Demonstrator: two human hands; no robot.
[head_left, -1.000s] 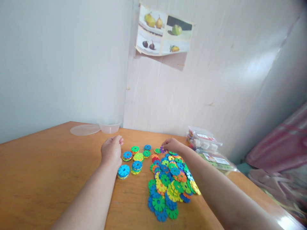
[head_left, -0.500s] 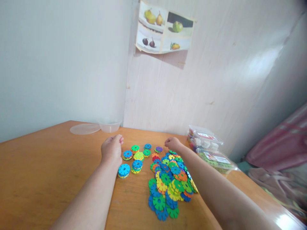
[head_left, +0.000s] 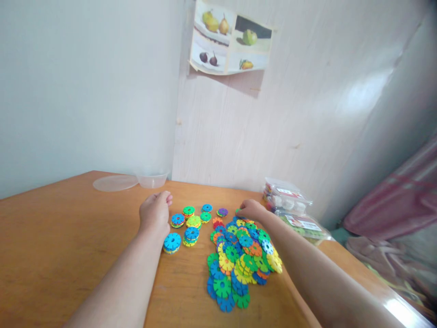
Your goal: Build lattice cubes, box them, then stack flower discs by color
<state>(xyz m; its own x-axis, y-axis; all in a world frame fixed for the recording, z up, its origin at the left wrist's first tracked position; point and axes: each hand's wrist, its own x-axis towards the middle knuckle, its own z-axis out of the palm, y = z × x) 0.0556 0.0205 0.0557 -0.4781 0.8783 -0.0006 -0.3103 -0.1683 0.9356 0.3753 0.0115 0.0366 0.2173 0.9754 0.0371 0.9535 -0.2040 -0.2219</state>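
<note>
My left hand [head_left: 154, 213] is closed in a loose fist over the table, left of several small stacks. What it holds, if anything, is hidden. Beside it are a stack topped by a blue notched plastic disc [head_left: 172, 241], one with a blue-and-red top [head_left: 177, 219] and a yellow-green one [head_left: 194, 222]. My right hand [head_left: 251, 209] is at the far edge of a spread pile of notched discs [head_left: 235, 255], fingers closed on a green notched disc [head_left: 238, 212] that shows at the fingertips. A purple-topped stack [head_left: 222, 212] is left of that hand.
Clear plastic boxes [head_left: 290, 200] stand at the right, close to my right forearm. A translucent bowl [head_left: 152, 181] and a round lid [head_left: 115, 183] lie by the wall at the back left. Fruit pictures [head_left: 230, 41] hang on the wall.
My right hand has come down from above the pile's far edge and its fingers have closed on a green disc. My left hand keeps its place beside the stacks. The view has shifted slightly.
</note>
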